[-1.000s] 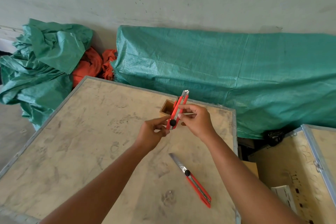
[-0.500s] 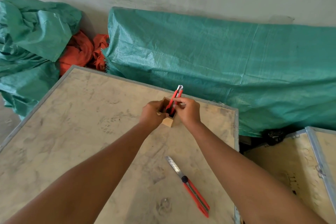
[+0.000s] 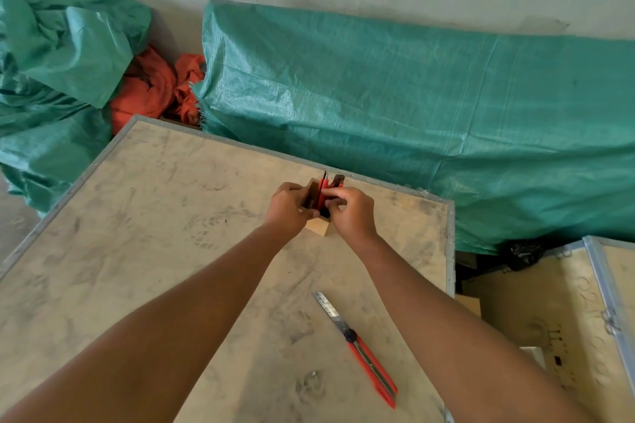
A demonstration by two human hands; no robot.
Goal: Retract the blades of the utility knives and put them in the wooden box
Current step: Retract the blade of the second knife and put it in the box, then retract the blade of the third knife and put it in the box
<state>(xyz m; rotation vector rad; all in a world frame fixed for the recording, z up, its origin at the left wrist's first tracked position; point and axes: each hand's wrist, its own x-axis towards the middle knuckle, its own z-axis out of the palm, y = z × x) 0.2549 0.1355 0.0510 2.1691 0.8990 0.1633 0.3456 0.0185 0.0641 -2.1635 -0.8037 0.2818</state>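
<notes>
The fingers (image 3: 338, 194) of the right hand (image 3: 350, 215) are pinched on a red utility knife (image 3: 322, 191) stood upright in the wooden box (image 3: 318, 225), which is clasped by the left hand (image 3: 287, 213). Both forearms are stretched to the far side of the bench (image 3: 137, 251). Nearer, a second knife (image 3: 357, 347) is left lying flat, its blade extended.

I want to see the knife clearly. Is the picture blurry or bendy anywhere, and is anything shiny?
Head view: the knife on the table looks sharp, its blade pale with only a soft sheen; the table edges splay outward, a wide-angle effect; light is soft and even with faint shadows; both hands at the wooden box are slightly soft.
</notes>
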